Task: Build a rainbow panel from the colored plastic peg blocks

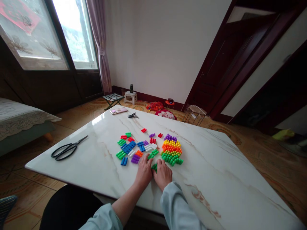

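Note:
My left hand [144, 169] and my right hand [163, 174] are close together near the front edge of the table. Between them is a small bunch of green plastic tubes [154, 167], with the fingers of both hands curled against it and partly hiding it. Just beyond the fingertips lies another green cluster [153, 154]. Left of my left hand are purple tubes [135, 158] and orange tubes [139, 153]. To the right of my right hand stands a packed block of tubes in coloured rows, with purple [170, 137], yellow, orange and green [172, 159].
Loose blue pieces [129, 147], white pieces [150, 147] and red pieces [153, 140] are scattered over the marble-patterned table [211, 166]. Black scissors [68, 149] lie at the left. Small pliers [133, 115] and a phone [118, 110] rest near the far edge.

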Action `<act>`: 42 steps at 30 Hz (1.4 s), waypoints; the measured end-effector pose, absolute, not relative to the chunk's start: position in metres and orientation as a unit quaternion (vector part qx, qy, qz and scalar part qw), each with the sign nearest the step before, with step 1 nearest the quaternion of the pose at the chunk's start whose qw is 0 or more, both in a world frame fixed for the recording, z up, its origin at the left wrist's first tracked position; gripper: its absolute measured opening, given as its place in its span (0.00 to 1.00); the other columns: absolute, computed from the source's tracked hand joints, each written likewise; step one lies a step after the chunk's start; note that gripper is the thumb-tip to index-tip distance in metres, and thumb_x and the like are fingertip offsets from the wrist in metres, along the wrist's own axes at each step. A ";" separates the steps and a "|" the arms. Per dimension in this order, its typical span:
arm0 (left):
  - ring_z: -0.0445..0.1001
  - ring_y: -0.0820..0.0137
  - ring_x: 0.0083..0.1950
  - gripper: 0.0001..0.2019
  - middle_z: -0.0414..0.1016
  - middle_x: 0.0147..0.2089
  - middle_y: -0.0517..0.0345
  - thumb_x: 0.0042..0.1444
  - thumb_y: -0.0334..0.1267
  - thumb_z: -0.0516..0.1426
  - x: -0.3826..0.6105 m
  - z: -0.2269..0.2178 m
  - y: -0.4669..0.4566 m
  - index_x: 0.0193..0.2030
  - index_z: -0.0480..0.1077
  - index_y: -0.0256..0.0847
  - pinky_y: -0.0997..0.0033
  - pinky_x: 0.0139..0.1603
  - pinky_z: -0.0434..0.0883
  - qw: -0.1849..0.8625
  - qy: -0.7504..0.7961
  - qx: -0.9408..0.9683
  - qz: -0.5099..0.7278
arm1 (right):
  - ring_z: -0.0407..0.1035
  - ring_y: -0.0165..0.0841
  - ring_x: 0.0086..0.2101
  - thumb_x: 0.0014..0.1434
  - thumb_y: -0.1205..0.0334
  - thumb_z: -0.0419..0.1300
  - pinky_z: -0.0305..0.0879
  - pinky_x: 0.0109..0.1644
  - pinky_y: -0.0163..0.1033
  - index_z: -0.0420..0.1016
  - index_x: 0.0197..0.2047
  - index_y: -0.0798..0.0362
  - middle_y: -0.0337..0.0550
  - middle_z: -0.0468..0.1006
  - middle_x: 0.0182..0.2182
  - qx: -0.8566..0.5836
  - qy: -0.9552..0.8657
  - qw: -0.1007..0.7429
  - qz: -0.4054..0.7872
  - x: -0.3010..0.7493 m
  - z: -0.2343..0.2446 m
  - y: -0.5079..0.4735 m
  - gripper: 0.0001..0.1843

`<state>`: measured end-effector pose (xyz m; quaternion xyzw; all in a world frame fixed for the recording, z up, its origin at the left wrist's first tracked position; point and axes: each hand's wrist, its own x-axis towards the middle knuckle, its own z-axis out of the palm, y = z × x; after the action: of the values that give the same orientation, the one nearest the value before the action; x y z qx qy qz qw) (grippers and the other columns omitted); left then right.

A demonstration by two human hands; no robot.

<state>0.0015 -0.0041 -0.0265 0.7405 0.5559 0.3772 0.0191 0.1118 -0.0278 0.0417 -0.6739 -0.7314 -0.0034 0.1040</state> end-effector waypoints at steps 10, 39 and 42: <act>0.60 0.55 0.64 0.22 0.63 0.61 0.39 0.49 0.20 0.50 0.002 -0.028 -0.005 0.51 0.70 0.35 0.48 0.60 0.64 0.017 0.555 0.744 0.371 | 0.73 0.39 0.42 0.51 0.62 0.65 0.69 0.45 0.38 0.70 0.54 0.48 0.48 0.72 0.43 -0.630 -0.755 0.168 0.073 0.143 0.033 -0.040 0.26; 0.62 0.53 0.61 0.23 0.63 0.60 0.39 0.49 0.19 0.48 0.001 -0.026 -0.003 0.50 0.72 0.35 0.47 0.57 0.67 0.035 0.549 0.747 0.374 | 0.75 0.37 0.37 0.35 0.55 0.71 0.74 0.41 0.41 0.74 0.34 0.54 0.42 0.78 0.32 -0.586 -0.259 0.573 0.511 0.250 0.027 -0.048 0.21; 0.63 0.52 0.61 0.23 0.64 0.60 0.37 0.49 0.19 0.49 0.001 -0.026 -0.003 0.50 0.72 0.34 0.47 0.57 0.66 0.033 0.549 0.748 0.371 | 0.73 0.36 0.35 0.41 0.45 0.67 0.71 0.34 0.37 0.77 0.37 0.54 0.45 0.78 0.35 -0.654 -0.350 0.542 0.396 0.253 0.022 -0.045 0.24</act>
<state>0.0005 -0.0035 -0.0258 0.7479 0.5493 0.3711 0.0333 0.2532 -0.0448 0.0215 -0.6538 -0.3498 0.3956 0.5420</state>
